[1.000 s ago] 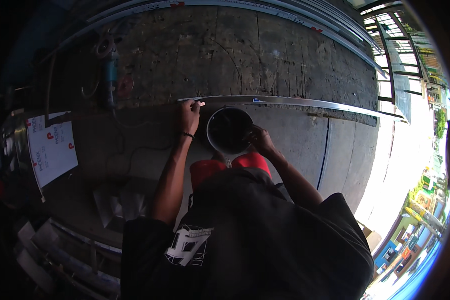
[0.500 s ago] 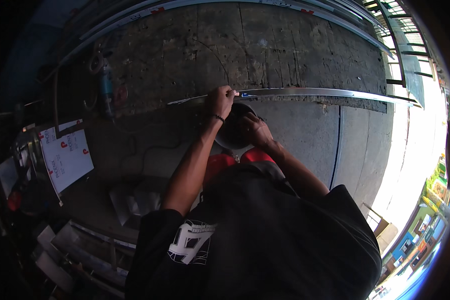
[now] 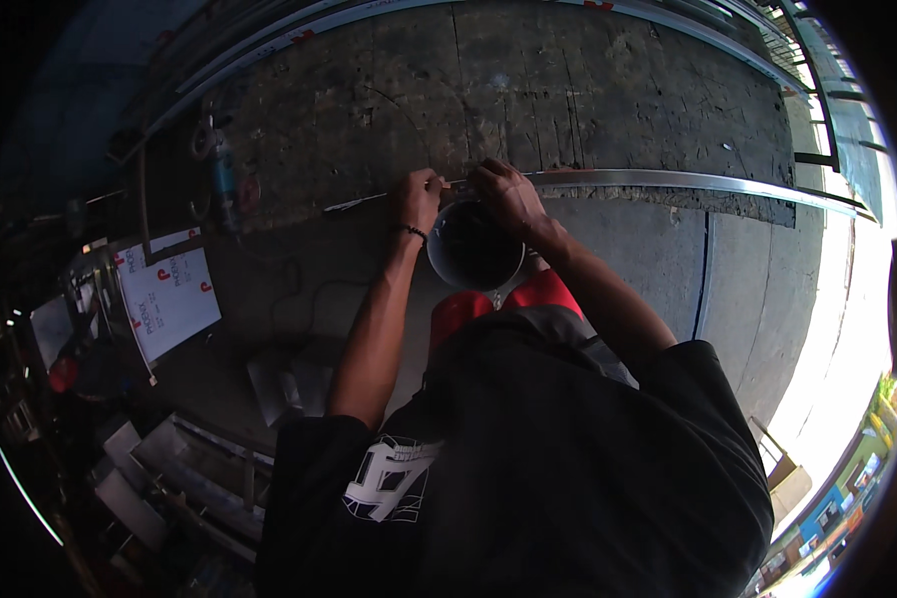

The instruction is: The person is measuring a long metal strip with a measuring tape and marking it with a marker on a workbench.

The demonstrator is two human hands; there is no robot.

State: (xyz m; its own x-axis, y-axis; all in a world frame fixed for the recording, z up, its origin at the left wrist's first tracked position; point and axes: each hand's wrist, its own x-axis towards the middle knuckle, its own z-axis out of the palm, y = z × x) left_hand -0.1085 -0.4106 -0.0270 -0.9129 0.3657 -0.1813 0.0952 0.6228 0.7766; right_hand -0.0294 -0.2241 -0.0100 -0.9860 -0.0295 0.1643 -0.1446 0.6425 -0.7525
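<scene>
A long, narrow silvery metal strip point(image 3: 648, 179) lies along the near edge of the worn wooden bench top point(image 3: 488, 100). My left hand point(image 3: 419, 199) is closed over the strip's line, left of centre, its fingers pinched on something too small to make out. Close on its right, my right hand point(image 3: 510, 204) has its fingers curled down at the strip; what they hold is hidden. Below the hands, in front of my red-clad legs, is a round bucket point(image 3: 434, 261) with a pale rim and dark inside.
A blue-green power tool point(image 3: 223, 179) lies at the bench's left end. Long metal profiles point(image 3: 269, 45) run along its far edge. A white printed sheet point(image 3: 174, 299) stands at left, above a metal trough point(image 3: 194, 458). At far right is a metal frame point(image 3: 835, 110).
My right hand has risen from the bucket to the strip, beside my left hand. More of the bucket's inside now shows. The whole view has shifted slightly.
</scene>
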